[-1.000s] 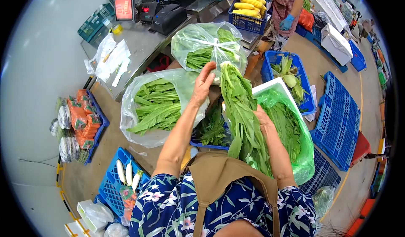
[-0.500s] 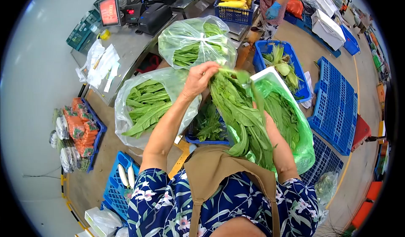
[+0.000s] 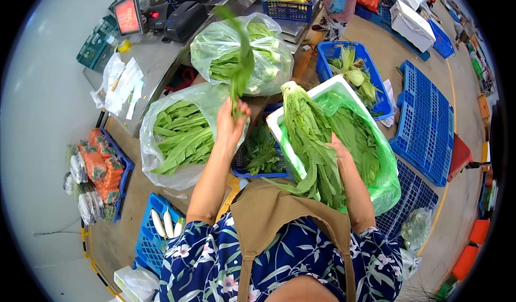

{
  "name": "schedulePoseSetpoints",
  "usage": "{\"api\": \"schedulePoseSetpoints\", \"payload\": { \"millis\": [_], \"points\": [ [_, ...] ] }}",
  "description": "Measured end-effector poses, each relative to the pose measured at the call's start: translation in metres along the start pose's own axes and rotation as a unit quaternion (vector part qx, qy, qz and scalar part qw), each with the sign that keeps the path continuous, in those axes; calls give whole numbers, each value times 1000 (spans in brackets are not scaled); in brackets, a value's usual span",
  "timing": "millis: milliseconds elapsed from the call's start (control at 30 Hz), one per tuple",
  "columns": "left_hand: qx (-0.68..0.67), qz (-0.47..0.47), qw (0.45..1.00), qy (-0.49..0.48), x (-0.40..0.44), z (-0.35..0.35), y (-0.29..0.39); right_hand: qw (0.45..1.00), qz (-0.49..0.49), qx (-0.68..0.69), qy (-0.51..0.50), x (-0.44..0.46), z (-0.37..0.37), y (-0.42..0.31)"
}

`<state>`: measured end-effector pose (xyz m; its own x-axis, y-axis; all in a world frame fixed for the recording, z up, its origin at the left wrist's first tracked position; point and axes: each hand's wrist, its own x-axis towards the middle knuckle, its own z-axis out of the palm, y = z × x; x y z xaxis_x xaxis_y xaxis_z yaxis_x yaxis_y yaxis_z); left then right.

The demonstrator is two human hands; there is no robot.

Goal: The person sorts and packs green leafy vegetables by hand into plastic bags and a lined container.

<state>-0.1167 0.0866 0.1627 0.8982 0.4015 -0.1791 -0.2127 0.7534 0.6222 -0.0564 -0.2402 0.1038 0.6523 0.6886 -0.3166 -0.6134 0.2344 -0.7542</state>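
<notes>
My left hand [image 3: 231,120] pinches a single long green leaf [image 3: 243,65], smeared by motion, that points up past the tied bag. A large bunch of leafy lettuce [image 3: 307,132], its pale cut end upward, rests in my right hand [image 3: 339,147]; its fingers are partly behind the leaves. Under the bunch is a white foam box [image 3: 275,122] lined with a green plastic bag [image 3: 389,189], with more leaves inside. Left of it lies an open clear bag [image 3: 149,159] of long greens. Beyond sits a tied clear bag [image 3: 279,60] of greens.
A blue crate [image 3: 240,171] with loose leaves stands between the bags and the foam box. Corn husks fill another blue crate [image 3: 322,68]. A metal table [image 3: 156,60] carries a scale screen and papers. A gloved person [image 3: 338,4] stands near a corn crate [image 3: 290,12].
My left hand has pulled away from the bunch's cut end, moving left and down with a detached leaf. The bunch stays in my right hand.
</notes>
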Motion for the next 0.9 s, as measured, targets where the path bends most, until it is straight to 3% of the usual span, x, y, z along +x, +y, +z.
{"api": "schedulePoseSetpoints", "payload": {
  "millis": [133, 200, 267, 333, 367, 433, 500, 567, 633, 667, 767, 800, 900],
  "points": [
    [187, -76, 976, 83, -55, -85, -41, 998, -24, -28, 45, -11, -20, -4],
    [340, -96, 931, 89, -70, -128, -63, 992, -25, -81, 96, -16, -27, -6],
    [530, -44, 844, 71, -60, -181, -84, 985, -22, -126, 118, -17, -30, -11],
    [674, -36, 734, 76, -56, -183, -88, 981, -14, -161, 112, -16, -24, -18],
    [700, 30, 712, 40, -48, -182, -93, 980, -10, -168, 110, -16, -18, -21],
    [741, 158, 653, -28, -43, -106, -77, 978, 3, -183, 103, -14, -6, -27],
    [600, 157, 781, -69, -51, -7, -50, 979, 9, -181, 93, -8, -6, -21],
    [596, 327, 716, -161, -48, 45, -32, 981, 24, -177, 77, -2, 0, -18],
    [632, 347, 647, -247, -29, 47, -24, 981, 44, -176, 60, 0, 12, -23],
    [651, 373, 588, -303, -16, 43, -19, 981, 47, -178, 67, 3, 9, -18],
    [630, 424, 552, -345, 0, 32, -4, 981, 60, -169, 74, 8, 1, -4],
    [606, 461, 563, -321, 3, 34, -2, 983, 69, -159, 64, 6, 8, -7],
    [606, 400, 653, -216, 4, 31, 2, 984, 89, -155, 30, 6, 18, -6]
  ]
}}
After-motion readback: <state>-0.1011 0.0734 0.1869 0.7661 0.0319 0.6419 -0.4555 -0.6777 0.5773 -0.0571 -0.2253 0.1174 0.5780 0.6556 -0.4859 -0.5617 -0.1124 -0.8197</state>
